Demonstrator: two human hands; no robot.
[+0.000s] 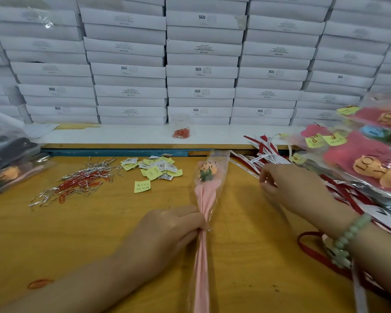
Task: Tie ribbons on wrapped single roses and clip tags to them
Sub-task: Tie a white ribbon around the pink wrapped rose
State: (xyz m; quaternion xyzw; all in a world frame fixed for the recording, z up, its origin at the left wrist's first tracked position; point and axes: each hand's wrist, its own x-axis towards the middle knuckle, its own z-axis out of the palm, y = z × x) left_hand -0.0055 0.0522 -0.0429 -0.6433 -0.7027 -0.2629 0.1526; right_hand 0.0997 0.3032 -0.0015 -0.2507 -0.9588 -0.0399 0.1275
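Dozens of white boxes [201, 71] are stacked up across the whole 12 o'clock side of our view, behind the yellow table [99, 233]. Over at 3 o'clock we've got a pile of wrapped roses [359, 168] with yellow notes on them, and poking out from under it is a mess of red and white ribbons [263, 158].

Dead centre lies the single rose [207, 190] in pink paper and clear film, with the bloom pointing to 12 and the stem running down to 6. Our left hand [172, 229] has its fingers curled tight round the wrap where it gathers in, so the flower sits at 12 o'clock from that hand.

Our right hand [291, 188], with a green bead bracelet [345, 240] on the wrist, is at 2 o'clock from the left one and clear of the rose. Its fingers are bent at the ribbon ends, but it's blurry, so we can't tell if it's actually pinching one.

Yellow tags [154, 170] are scattered at 11 and loose paper clips [81, 181] at 10. A small clear cup [181, 129] of red clips stands on the ledge at 12.
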